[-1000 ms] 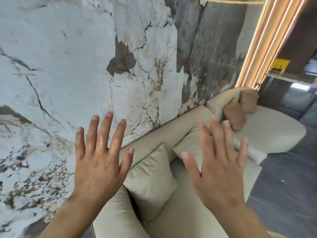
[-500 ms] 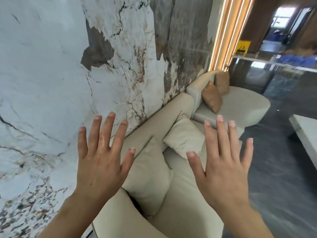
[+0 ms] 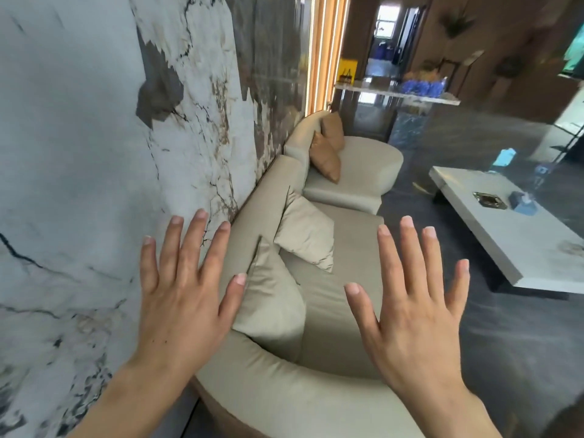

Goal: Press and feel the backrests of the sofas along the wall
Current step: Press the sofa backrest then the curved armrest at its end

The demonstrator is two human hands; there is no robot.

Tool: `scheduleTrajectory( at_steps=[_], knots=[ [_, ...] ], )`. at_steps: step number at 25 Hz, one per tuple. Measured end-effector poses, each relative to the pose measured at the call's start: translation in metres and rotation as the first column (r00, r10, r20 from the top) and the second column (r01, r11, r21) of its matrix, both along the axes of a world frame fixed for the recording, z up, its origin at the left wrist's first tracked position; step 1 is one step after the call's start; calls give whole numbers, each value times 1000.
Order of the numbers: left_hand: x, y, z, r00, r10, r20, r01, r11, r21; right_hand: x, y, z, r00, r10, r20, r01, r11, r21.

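Left hand [image 3: 186, 298] and right hand [image 3: 414, 308] raised palms-down, fingers spread, each grip released, grasping nothing. Near beige sofa [image 3: 331, 311] below and between hands, its backrest [image 3: 252, 216] running along marble wall [image 3: 94, 153]. Two beige cushions [image 3: 303, 232] lean on backrest. Second sofa [image 3: 357, 165] beyond, brown cushions [image 3: 325, 159] against its back. White low surface [image 3: 505, 235] at right.

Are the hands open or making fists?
Open. The left hand and right hand both have fingers spread, palms away, held above the beige sofa.
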State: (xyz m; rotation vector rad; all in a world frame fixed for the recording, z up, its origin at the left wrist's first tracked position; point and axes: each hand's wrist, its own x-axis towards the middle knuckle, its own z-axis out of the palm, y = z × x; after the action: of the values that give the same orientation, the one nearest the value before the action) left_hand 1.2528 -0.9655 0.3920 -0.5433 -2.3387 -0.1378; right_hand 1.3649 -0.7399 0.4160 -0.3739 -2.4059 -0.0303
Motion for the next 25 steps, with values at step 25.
scheduleTrajectory(
  at_steps=[25],
  knots=[
    [18,-10,-407,777,-210,593,354,925,-135,56,-53,-421,836,-31,548,150,974,-172]
  ],
)
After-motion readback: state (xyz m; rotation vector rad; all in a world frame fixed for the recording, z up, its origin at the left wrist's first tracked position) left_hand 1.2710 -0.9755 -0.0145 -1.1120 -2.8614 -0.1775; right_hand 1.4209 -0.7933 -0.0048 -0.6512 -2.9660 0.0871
